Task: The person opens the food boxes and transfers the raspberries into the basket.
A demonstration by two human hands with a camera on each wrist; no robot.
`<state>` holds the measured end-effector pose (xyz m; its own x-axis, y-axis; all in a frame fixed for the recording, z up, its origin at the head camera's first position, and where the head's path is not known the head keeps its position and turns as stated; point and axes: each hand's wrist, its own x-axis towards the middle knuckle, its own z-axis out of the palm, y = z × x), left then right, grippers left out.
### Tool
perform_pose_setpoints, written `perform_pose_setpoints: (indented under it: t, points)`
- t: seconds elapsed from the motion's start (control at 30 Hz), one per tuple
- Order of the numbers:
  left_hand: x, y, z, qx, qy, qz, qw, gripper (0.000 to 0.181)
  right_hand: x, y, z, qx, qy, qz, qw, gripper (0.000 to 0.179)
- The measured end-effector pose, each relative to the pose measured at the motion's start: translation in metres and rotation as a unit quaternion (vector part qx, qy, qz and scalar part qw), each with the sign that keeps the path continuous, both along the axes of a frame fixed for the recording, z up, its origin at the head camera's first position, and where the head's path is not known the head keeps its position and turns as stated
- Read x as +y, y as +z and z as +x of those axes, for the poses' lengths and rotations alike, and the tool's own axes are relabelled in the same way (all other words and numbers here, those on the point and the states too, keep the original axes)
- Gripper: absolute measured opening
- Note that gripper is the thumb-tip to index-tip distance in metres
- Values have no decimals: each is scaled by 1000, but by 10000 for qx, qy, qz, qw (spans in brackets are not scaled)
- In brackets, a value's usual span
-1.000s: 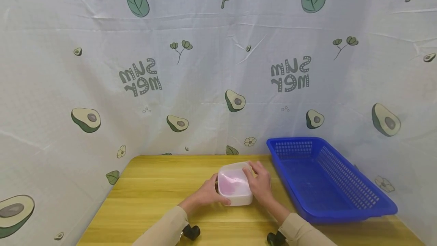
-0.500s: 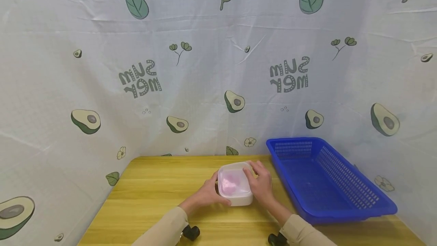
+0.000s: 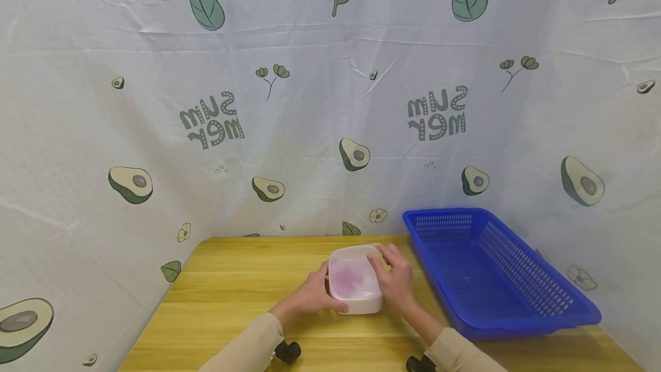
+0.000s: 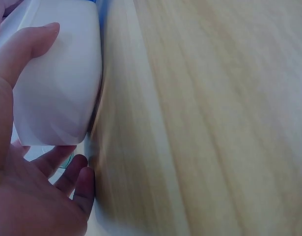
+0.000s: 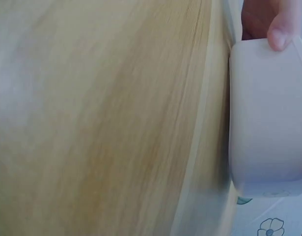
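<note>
A small white square food container (image 3: 364, 306), with a clear lid (image 3: 351, 255) and something pink (image 3: 347, 279) showing through it, sits low over the table in the head view. My left hand (image 3: 311, 293) grips its left side, thumb along the near wall and fingers round the far left corner. At the right rear corner my right hand (image 3: 396, 280) holds it, thumb over the lid's edge. In the left wrist view the thumb (image 4: 45, 39) presses the container's white wall (image 4: 62, 88). The right wrist view shows the container's wall (image 5: 268, 118) close against the tabletop; the right fingers are hidden there.
A large blue perforated plastic basket (image 3: 482, 326) stands on the wooden table (image 3: 248, 268) to the right. Behind the table hangs a white curtain (image 3: 310, 45) with avocado prints. Black wrist-camera mounts (image 3: 287, 352) show below both sleeves.
The pink patch inside the container has changed shape and shifted a little under the lid. Both hands keep their hold in nearly the same place; the head view has shifted slightly.
</note>
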<state>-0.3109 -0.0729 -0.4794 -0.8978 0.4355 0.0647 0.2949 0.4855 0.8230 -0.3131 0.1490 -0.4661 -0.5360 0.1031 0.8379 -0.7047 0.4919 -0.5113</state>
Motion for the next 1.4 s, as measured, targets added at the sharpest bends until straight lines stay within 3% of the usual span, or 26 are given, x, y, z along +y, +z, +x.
perform_pose_setpoints:
  t: [0.23, 0.47, 0.67, 0.83, 0.97, 1.13, 1.4]
  points:
    - [0, 1, 2, -7, 67, -66, 10000, 109, -7, 12, 13, -535, 122, -557, 9969, 18]
    - [-2, 1, 3, 80, 121, 2, 9999, 100, -18, 53, 48, -1110, 189, -902, 9895, 8]
    - [-3, 1, 4, 44, 154, -68, 9998, 101, -15, 72, 59, -1488, 328, -852, 9846, 6]
    - [-3, 2, 6, -181, 223, -109, 9995, 110, -1, 70, 45, -1486, 217, -694, 9862, 5]
    - [-6, 3, 7, -243, 276, -85, 9993, 110, 6, 70, 30, -1746, 216, -525, 9830, 4]
    - [-9, 2, 8, -248, 275, -179, 9992, 110, 6, 72, 14, -2114, 73, -413, 9765, 11]
    - [-10, 2, 7, -276, 278, -271, 9989, 110, 3, 58, -9, -2790, -375, 42, 9595, 14]
